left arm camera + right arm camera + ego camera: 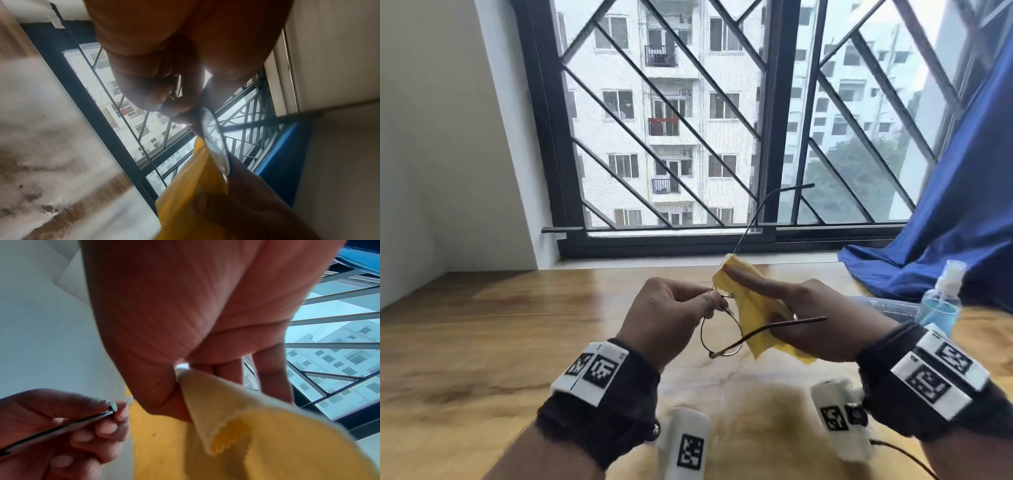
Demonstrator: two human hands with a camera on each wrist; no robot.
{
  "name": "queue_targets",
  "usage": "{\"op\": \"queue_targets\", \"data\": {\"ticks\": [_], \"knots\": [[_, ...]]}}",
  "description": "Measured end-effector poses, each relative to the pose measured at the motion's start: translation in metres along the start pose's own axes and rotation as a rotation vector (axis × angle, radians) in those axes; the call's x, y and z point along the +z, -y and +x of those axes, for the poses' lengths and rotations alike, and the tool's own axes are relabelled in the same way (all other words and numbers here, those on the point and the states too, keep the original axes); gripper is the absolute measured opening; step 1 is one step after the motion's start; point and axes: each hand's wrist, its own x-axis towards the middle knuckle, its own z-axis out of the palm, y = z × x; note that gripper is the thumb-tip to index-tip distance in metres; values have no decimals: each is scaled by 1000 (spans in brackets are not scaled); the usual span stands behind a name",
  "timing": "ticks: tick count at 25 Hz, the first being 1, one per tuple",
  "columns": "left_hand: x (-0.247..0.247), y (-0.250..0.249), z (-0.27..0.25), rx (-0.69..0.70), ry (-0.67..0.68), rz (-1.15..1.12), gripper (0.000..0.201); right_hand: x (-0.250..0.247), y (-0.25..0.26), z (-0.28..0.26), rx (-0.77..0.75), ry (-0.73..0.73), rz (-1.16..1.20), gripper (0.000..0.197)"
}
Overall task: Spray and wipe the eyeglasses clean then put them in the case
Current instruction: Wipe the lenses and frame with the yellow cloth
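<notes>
**Cloth folded over one lens, frame pinched at the bridge**

Left hand (671,313) fingers (107,428) pinch the eyeglasses (722,337) at the bridge. Right hand (815,325) fingers (750,279) clamp the yellow cloth (753,308) around the far lens, forefinger straight along it. Beyond the right hand, a spray bottle (941,301) stands on the bench (482,342).

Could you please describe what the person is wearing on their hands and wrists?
The left hand and right hand are bare. Each wrist carries a black fabric band with white blocks printed with black square codes, plus a white coded camera unit beneath; a thin dark cable trails from the right one.
</notes>
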Motion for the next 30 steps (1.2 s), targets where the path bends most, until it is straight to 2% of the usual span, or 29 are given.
{"op": "queue_targets", "data": {"ticks": [3, 7, 9, 12, 15, 19, 23, 25, 28, 30], "knots": [[-1, 1, 2, 6, -57, -11, 19, -2, 0, -1, -38, -36, 12, 82], [4, 2, 0, 13, 21, 10, 19, 0, -4, 2, 48, -58, -53, 88], [7, 2, -3, 40, 45, 22, 19, 1, -1, 1, 5, -14, -16, 88], [4, 4, 0, 36, -8, 1, 19, -2, -2, -2, -55, 5, -3, 83], [-2, 5, 4, 9, -45, -22, 19, -3, -7, 0, 21, -30, -50, 82], [9, 1, -3, 60, 31, 36, 19, 0, -1, -1, 32, 12, -33, 84], [-2, 1, 3, 29, -63, 7, 18, 0, -2, 0, 22, 9, -48, 83], [-3, 1, 3, 24, -44, 13, 18, 0, -6, 1, 50, -2, -68, 85], [8, -3, -5, 60, 20, 68, 17, -1, -4, -2, -5, -1, -34, 85], [9, -2, -5, 56, 0, 59, 17, -1, -2, -2, -61, 20, 17, 80]]}}
